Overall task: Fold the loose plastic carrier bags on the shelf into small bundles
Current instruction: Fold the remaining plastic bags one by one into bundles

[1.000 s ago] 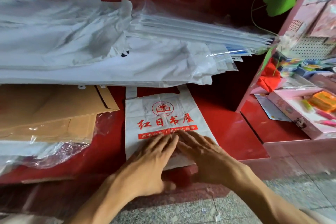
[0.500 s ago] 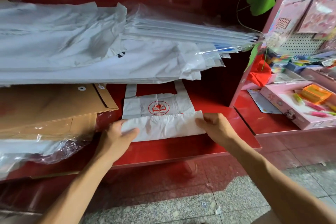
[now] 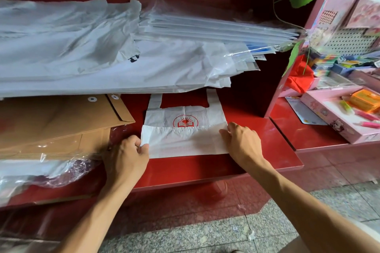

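On the red shelf (image 3: 205, 166) the white carrier bag (image 3: 185, 129) lies flat, bottom flap doubled up over its logo. My left hand (image 3: 125, 158) pinches the flap's left corner; my right hand (image 3: 242, 141) curls its fingers on the right edge, I judge to keep the crease square.

So the carrier bag (image 3: 185, 129) lies flat on the shelf (image 3: 205, 166), near its front edge, bottom part folded up over itself. Left hand (image 3: 125, 156) is at its left end, right hand (image 3: 242, 141) at its right end. Envelopes (image 3: 61, 121) sit just left of it, a stack of bags (image 3: 102, 63) behind, and a box of pens (image 3: 341, 117) off to the right.
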Available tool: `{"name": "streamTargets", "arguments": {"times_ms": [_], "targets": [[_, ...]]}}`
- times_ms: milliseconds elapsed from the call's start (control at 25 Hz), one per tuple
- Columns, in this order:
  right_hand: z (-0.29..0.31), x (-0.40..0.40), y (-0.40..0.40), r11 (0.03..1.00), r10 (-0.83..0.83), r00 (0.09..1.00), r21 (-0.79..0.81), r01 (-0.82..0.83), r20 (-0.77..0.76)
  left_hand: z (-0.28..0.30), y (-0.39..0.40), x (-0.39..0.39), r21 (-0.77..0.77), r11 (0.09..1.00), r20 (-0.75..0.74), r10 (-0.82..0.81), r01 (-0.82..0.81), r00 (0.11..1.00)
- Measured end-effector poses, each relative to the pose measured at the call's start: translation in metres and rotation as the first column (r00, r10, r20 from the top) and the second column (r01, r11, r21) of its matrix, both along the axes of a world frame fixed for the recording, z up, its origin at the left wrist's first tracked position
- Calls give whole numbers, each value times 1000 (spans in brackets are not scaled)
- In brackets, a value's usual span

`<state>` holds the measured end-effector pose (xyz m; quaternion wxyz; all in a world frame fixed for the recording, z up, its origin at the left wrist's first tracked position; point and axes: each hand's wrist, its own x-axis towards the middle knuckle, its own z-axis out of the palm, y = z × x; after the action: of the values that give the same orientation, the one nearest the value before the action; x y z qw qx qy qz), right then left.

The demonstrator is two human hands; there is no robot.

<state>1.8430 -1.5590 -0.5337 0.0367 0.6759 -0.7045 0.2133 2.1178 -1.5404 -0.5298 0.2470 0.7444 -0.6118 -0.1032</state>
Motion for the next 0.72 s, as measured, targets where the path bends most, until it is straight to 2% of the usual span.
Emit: {"name": "streamTargets", "arguments": {"times_ms": [80,120,160,200,280,320,360,400,440,480,520,600,720], "targets": [[3,2,-2,998,-45,999,46,45,-4,3,-3,1,-120,991,128,-51,66,991],[2,4,-1,996,-53,999,65,53,-3,2,-5,-2,-193,965,215,-137,180,967],[3,5,-1,994,-59,998,93,58,7,-1,-10,-5,-223,906,286,-293,361,912],[4,5,-2,991,-76,997,116,73,27,-2,-14,-10,-206,834,294,-447,512,845],[7,7,-3,986,-149,989,81,147,21,-6,-20,-23,-119,755,197,-619,645,760],[7,10,-4,991,-133,990,-33,132,-47,-12,-22,-27,-95,743,187,-641,663,745],[4,15,-2,992,-55,989,-122,38,-138,-18,-22,-30,-67,729,203,-658,681,725],[1,22,1,979,93,973,-160,-128,-210,-23,-22,-31,-42,722,233,-665,691,709],[-5,31,5,947,280,930,-92,-309,-238,-26,-23,-30,0,733,239,-660,680,712],[-9,39,9,906,422,886,51,-420,-194,-29,-25,-26,46,760,244,-638,649,730],[-9,44,12,877,465,877,200,-437,-119,-29,-26,-21,87,791,238,-607,606,758],[-5,38,15,849,407,913,379,-368,-25,-25,-25,-12,177,820,221,-572,544,790],[9,18,30,835,413,908,427,-348,-67,-7,-5,4,352,761,206,-631,545,748]]}}
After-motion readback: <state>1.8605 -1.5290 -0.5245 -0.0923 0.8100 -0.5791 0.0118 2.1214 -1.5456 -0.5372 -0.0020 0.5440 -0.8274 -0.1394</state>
